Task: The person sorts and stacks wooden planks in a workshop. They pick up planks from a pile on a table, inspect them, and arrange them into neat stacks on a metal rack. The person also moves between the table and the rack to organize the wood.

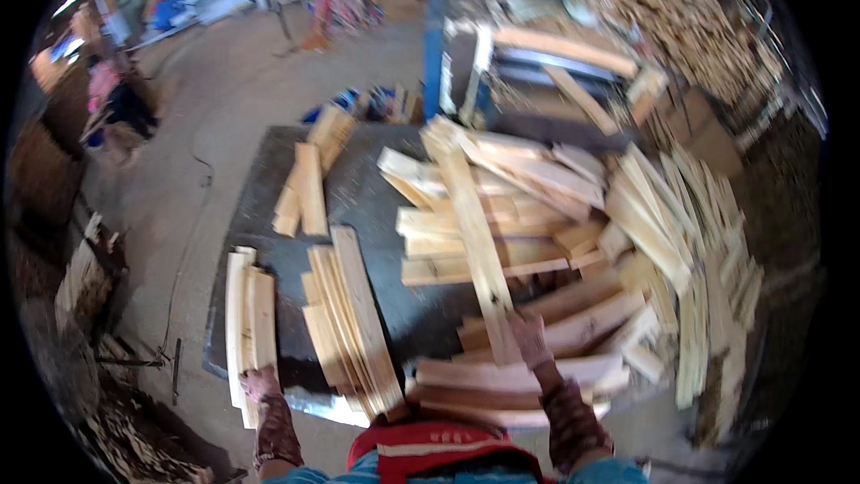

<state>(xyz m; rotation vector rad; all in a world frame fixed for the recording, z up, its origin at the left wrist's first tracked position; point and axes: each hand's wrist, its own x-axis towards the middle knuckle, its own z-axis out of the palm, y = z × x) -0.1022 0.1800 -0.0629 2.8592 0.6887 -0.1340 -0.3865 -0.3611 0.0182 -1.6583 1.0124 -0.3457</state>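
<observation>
Left hand (261, 383) on a stack of pale wooden boards (250, 318), right hand (532, 341) at a long pale wooden plank (480, 246)

The stack lies along the left edge of a dark, flat-topped table (253, 206), its near end jutting past the near left corner. The left hand rests over that near part, fingers bent onto the wood; how tightly they close cannot be told.

The plank slants over the middle of the table, its far end toward the far edge and its near end toward the near edge, lying across other boards. The right hand touches the right side of its near end; the fingers are blurred, so how far they are open, or whether they grip, cannot be told.

Just right of the stack, a bundle of narrow tan boards (352, 323) reaches the near edge. Near the far left corner, a few short light-brown boards (310, 186) lie crossed. Under and beside the plank, a loose pile of cream and tan boards (528, 255) covers the table's right half. Past the right edge stands a heap of thin pale slats (708, 278). Beyond the far edge is a blue-sided machine (434, 54).
</observation>
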